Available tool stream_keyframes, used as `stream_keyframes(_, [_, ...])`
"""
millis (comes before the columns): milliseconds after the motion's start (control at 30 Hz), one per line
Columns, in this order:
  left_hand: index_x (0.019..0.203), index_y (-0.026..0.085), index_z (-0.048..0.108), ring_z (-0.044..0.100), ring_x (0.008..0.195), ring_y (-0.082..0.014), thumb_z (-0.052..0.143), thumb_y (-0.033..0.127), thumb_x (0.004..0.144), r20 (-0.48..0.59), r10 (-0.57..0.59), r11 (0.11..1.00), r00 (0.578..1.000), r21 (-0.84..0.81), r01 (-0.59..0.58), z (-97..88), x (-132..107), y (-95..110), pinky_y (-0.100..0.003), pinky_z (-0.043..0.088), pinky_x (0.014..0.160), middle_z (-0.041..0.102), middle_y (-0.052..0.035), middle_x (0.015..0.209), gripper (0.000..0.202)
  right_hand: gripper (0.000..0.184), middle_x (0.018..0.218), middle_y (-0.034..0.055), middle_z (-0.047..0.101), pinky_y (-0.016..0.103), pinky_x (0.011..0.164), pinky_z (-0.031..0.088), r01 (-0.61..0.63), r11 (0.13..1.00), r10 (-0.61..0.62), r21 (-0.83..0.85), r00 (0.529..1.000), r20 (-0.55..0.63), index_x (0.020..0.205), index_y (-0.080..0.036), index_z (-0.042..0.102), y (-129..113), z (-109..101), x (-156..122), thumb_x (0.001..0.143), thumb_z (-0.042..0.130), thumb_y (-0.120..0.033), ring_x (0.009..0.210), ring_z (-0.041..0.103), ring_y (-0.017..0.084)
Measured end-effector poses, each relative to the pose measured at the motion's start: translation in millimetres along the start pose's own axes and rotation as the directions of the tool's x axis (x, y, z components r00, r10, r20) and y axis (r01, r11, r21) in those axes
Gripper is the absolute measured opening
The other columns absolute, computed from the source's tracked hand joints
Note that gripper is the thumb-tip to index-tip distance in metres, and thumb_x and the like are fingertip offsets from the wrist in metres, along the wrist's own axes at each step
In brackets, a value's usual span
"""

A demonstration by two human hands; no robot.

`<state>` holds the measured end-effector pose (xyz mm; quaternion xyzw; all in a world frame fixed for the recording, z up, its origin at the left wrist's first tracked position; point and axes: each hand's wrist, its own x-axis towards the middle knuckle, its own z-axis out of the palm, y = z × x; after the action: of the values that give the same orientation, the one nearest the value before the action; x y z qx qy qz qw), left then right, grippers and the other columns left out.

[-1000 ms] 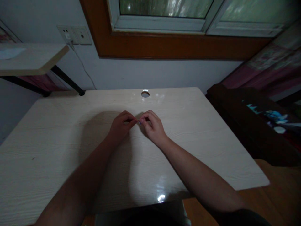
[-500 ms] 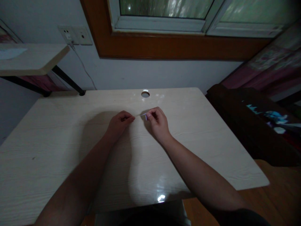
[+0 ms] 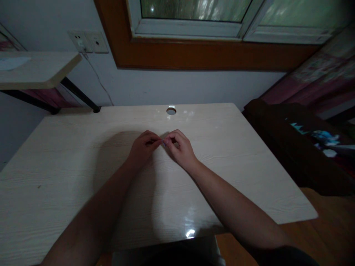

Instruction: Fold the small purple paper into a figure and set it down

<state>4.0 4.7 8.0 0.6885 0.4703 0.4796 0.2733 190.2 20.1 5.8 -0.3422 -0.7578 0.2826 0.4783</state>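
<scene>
A thin, pale purplish strip (image 3: 164,143) shows as a tiny sliver between my fingertips, and most of it is hidden. My right hand (image 3: 180,147) pinches it between thumb and forefinger. From the other side, the closed fingertips of my left hand (image 3: 142,147) meet the strip, its thumb and forefinger pressed together. The two hands almost touch, just above the pale wood-grain table (image 3: 222,147). What the strip is cannot be made out.
A round cable hole (image 3: 171,111) lies near the table's back edge. At the back left stands a raised shelf (image 3: 36,75) on black legs. A white cord (image 3: 98,77) hangs from a wall socket (image 3: 80,40). Dark furniture (image 3: 283,147) with blue items stands on the right.
My right hand has moved left and slightly toward me, and my left hand a little right, closing the gap between the fingertips. Less of the strip shows now.
</scene>
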Motion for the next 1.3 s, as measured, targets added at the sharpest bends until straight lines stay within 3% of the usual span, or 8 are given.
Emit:
stream_keyframes(233, [0.083,0.020,0.070,0.061,0.078,-0.0142,0.067,0.039,0.088,-0.012,0.054,0.998,0.998,0.024,-0.054,-0.4,-0.4,0.3,-0.026,0.052,0.071,0.063,-0.0030,0.085,0.020,0.008,0.085,0.0022,0.057,0.030,0.072,0.047,0.016,0.999,-0.016,0.029,1.000,-0.004,0.089,-0.022,0.061,0.3,0.1,0.1,0.094,0.060,-0.028,0.080,0.056,0.016])
stream_keyframes(567, [0.083,0.020,0.070,0.061,0.081,-0.0150,0.066,0.039,0.089,0.033,0.031,1.000,0.999,0.005,-0.031,0.3,-1.2,4.0,-0.027,0.052,0.073,0.063,-0.0039,0.088,0.020,0.008,0.086,0.0027,0.056,0.032,0.073,0.045,0.019,1.000,-0.020,0.024,0.999,0.041,0.088,-0.022,0.058,-0.5,-1.9,-0.1,0.094,0.056,-0.027,0.081,0.055,0.017])
stream_keyframes(1033, [0.077,0.020,0.070,0.060,0.077,-0.0154,0.069,0.041,0.086,0.020,-0.018,0.998,1.000,0.061,0.017,-4.1,0.2,1.7,-0.027,0.048,0.072,0.063,-0.0023,0.081,0.023,0.010,0.084,0.0020,0.056,0.030,0.071,0.044,-0.040,0.999,0.040,0.019,0.999,0.012,0.085,-0.021,0.060,-0.8,-0.4,0.1,0.092,0.060,-0.028,0.079,0.055,0.016])
stream_keyframes(1300, [0.075,0.020,0.070,0.059,0.073,-0.0152,0.070,0.036,0.084,-0.030,-0.052,0.994,0.998,0.091,0.055,-6.9,2.7,2.9,-0.027,0.050,0.068,0.064,-0.0034,0.081,0.018,0.010,0.084,0.0015,0.057,0.029,0.071,0.043,-0.134,0.987,0.138,0.086,0.990,-0.038,0.084,-0.021,0.064,3.2,-1.2,1.5,0.091,0.062,-0.028,0.079,0.055,0.015])
